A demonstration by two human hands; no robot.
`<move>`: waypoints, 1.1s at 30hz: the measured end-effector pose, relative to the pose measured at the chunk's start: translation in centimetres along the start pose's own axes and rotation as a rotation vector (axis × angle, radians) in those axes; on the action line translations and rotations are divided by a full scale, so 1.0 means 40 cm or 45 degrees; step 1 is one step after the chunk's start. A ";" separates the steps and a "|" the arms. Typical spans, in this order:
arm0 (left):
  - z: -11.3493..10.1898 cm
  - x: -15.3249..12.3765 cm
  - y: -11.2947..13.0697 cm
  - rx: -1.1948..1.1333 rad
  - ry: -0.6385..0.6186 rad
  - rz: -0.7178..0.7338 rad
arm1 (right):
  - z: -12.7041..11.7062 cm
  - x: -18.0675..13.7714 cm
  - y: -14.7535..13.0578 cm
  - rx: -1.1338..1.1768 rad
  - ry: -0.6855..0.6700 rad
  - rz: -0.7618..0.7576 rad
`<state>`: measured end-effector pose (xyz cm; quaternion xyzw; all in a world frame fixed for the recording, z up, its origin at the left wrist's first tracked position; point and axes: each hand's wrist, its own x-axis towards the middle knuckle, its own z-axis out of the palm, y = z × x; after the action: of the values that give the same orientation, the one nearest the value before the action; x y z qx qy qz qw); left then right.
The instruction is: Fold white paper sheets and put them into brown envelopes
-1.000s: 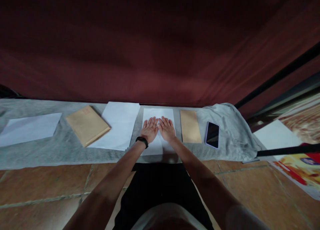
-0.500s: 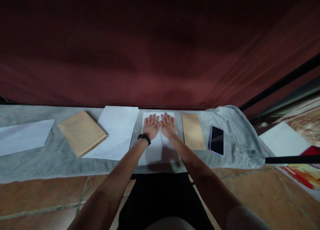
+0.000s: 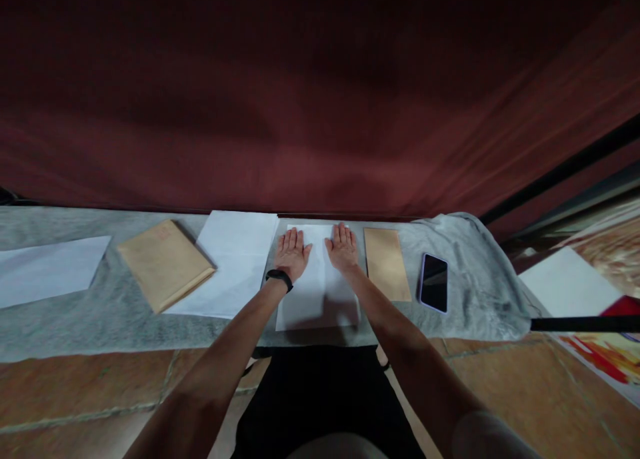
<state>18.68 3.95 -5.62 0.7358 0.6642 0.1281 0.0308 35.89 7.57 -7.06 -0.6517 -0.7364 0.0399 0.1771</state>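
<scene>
A white sheet of paper (image 3: pixel 315 306) with a faint crease down its middle lies flat in front of me. My left hand (image 3: pixel 293 252) rests palm down over its upper left edge, fingers stretched out, a black band on the wrist. My right hand (image 3: pixel 343 248) lies flat on its upper right part, also with straight fingers. Just right of the sheet is a single brown envelope (image 3: pixel 387 264). To the left, a stack of brown envelopes (image 3: pixel 165 264) partly covers a pile of larger white paper (image 3: pixel 235 266).
A grey cloth (image 3: pixel 140 332) covers the long surface. A phone (image 3: pixel 433 282) lies toward the right, and another white sheet (image 3: pixel 50 270) at far left. A dark red curtain (image 3: pixel 320 132) hangs behind. Tiled floor (image 3: pixel 525 386) and a black bar (image 3: pixel 585 324) show at right.
My hands have slid apart across the paper, the left one to the left and the right one slightly to the right. Both stay flat.
</scene>
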 end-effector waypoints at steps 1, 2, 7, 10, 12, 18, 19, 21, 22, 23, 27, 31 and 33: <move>-0.006 -0.020 0.008 0.005 -0.011 0.031 | -0.011 -0.008 -0.006 0.015 -0.009 0.011; -0.010 -0.044 0.018 0.011 -0.027 0.074 | -0.022 -0.023 -0.014 0.032 -0.021 0.016; -0.009 -0.196 0.058 0.058 -0.055 0.246 | -0.056 -0.205 -0.076 0.117 -0.095 -0.196; -0.008 -0.270 0.067 0.045 -0.067 0.345 | -0.060 -0.330 -0.092 0.114 -0.082 -0.296; -0.014 -0.299 0.066 0.036 -0.074 0.367 | -0.064 -0.385 -0.084 0.087 -0.054 -0.306; -0.036 -0.333 0.045 0.062 -0.061 0.296 | -0.078 -0.431 -0.023 -0.031 0.040 -0.273; -0.037 -0.338 0.041 0.070 -0.054 0.278 | -0.078 -0.434 -0.015 -0.046 0.049 -0.266; -0.038 -0.348 0.036 0.082 -0.036 0.247 | -0.078 -0.440 -0.005 -0.069 0.065 -0.261; -0.037 -0.352 0.036 0.086 -0.028 0.237 | -0.078 -0.444 -0.002 -0.075 0.072 -0.263; -0.037 -0.355 0.036 0.088 -0.022 0.234 | -0.077 -0.447 0.000 -0.078 0.080 -0.263; -0.039 -0.359 0.043 0.095 -0.036 0.274 | -0.076 -0.455 0.007 -0.078 0.097 -0.263; -0.041 -0.358 0.049 0.110 -0.062 0.260 | -0.079 -0.457 -0.004 -0.079 0.096 -0.234; -0.042 -0.357 0.052 0.111 -0.076 0.255 | -0.079 -0.456 -0.025 -0.091 0.101 -0.146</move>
<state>19.10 -10.55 -5.65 0.8027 0.5911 0.0794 0.0055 37.54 -10.90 -7.62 -0.6155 -0.7658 -0.0227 0.1848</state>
